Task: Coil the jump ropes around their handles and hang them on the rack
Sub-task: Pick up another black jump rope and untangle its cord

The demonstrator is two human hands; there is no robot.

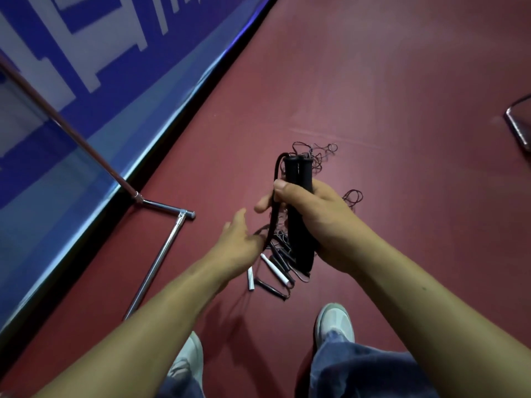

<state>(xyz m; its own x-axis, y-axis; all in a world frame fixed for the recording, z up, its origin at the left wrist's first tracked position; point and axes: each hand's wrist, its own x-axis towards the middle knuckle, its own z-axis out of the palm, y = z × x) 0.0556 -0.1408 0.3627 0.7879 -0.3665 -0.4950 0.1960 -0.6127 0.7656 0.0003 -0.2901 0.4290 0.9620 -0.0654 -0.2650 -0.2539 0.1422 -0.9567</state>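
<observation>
Handles first: I see two black handles (297, 173) held side by side and upright in the right grip (313, 216), whose fingers are curled round them. The thumb presses a thick black rope (276, 170) against their left side. That rope arches out of the handle tops and runs down past the thumb towards the left grip (241, 245). The left grip is open with its fingers loosely spread, just beside the lower run of the rope. The picture is blurred there, so I cannot tell whether they touch.

Below both grips, a pile of other jump ropes (287, 262) lies on the red floor (373, 81), out from the floor's left edge. It is a tangle of thin dark cord with slim black handles and two white handles (274, 268) — one of them pokes out on the near left side of the heap.

The rack (156, 265) is chrome tubing standing by the floor's left edge, where a blue banner wall (86, 81) rises. Its foot bar lies on the floor and a post slants up and away to the left. Nothing visible hangs on it.

At the floor's right edge sits another bit of chrome frame (518, 126), cut off by the view. Nearest me are white shoes (336, 323) and blue jeans legs.
</observation>
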